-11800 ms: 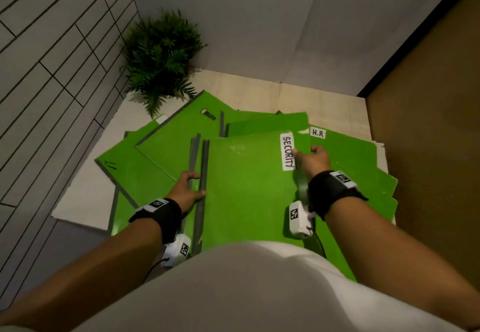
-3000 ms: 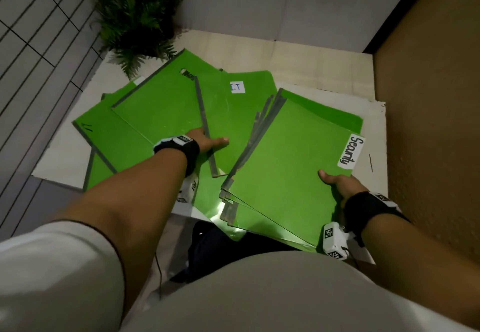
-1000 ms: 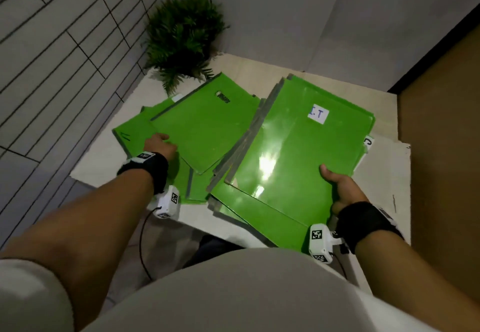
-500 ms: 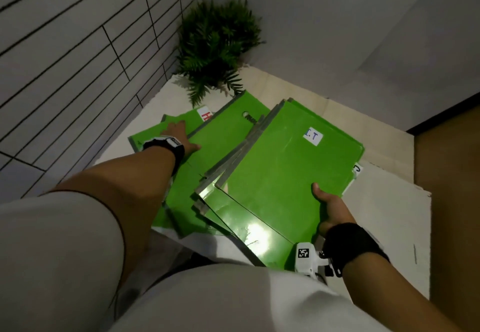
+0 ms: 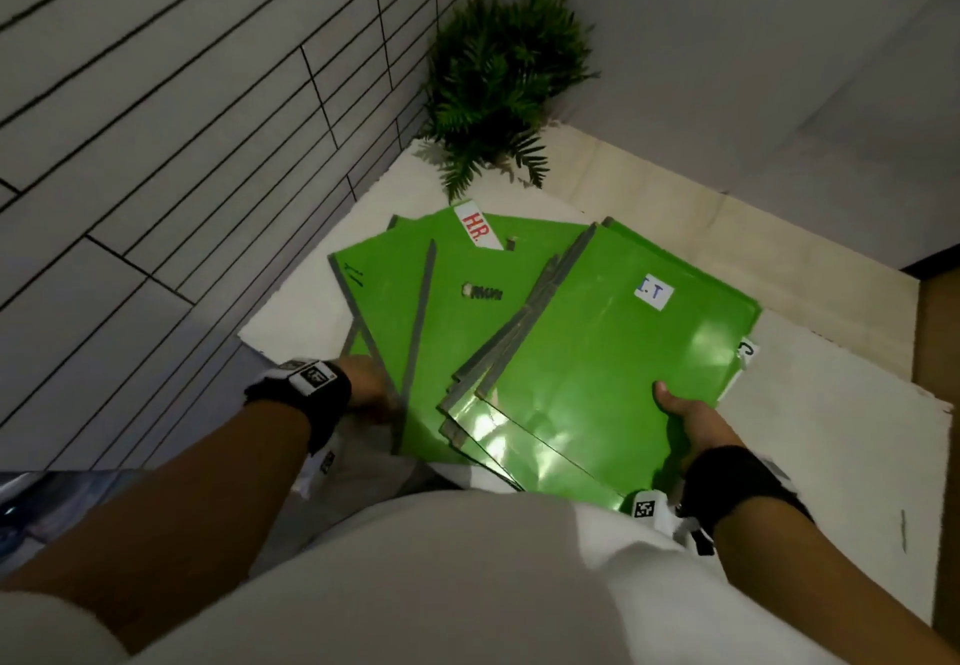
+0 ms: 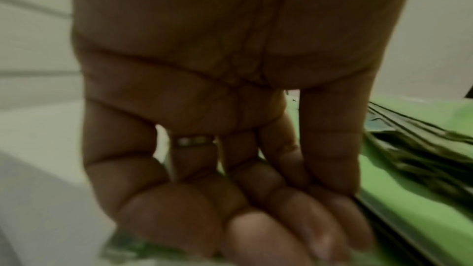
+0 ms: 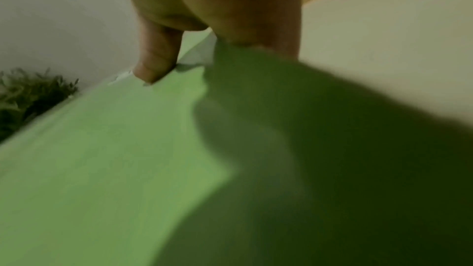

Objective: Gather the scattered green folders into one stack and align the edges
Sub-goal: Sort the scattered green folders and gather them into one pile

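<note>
Several green folders lie fanned on the white table (image 5: pixel 831 430). On the right is a rough stack (image 5: pixel 597 378) topped by a folder labelled "I.T"; its near corner overhangs the table edge. My right hand (image 5: pixel 685 417) grips the stack's near right edge, thumb (image 7: pixel 156 62) on top and fingers hidden beneath. To the left lie loose folders (image 5: pixel 467 342), one labelled "HR." My left hand (image 5: pixel 366 389) holds their near left corner, where the grey spines meet. In the left wrist view its fingers (image 6: pixel 230 199) curl at the folder edge (image 6: pixel 409 219).
A potted fern (image 5: pixel 498 77) stands in the far corner, just behind the folders. A tiled wall (image 5: pixel 182 144) runs close along the table's left side. A brown panel (image 5: pixel 940 326) borders the right. Bare tabletop shows to the right of the stack.
My left hand has come back from the far left folders to their near corner. The "HR." folder now shows in full. My right hand keeps its hold on the stack.
</note>
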